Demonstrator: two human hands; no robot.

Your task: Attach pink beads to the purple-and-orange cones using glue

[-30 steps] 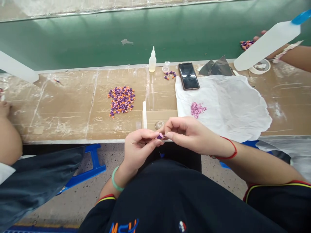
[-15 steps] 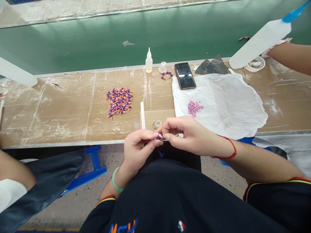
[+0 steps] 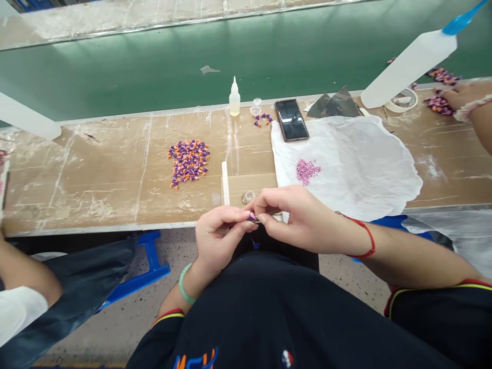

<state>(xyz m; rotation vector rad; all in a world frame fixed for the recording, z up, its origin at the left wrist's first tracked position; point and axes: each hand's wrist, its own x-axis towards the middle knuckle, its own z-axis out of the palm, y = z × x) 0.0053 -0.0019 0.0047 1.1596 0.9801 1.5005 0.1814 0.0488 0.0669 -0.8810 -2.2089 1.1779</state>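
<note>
My left hand and my right hand meet at the near edge of the brown table, fingertips pinched together on one small purple piece. Both hands are closed around it. A pile of purple and orange pieces lies on the table beyond my left hand. A small heap of pink beads rests on a white sheet past my right hand. A small clear dish and a white stick lie just ahead of my fingers.
A glue bottle, a small clear cup, a few loose pieces and a black phone stand at the back. A big white bottle leans at right. Another person's hand touches pieces at far right; another person's arm is at left.
My hands stay pinched on the purple piece, barely shifted. The person at far right has lowered a hand onto pieces on the table. The left person's arm has dropped lower.
</note>
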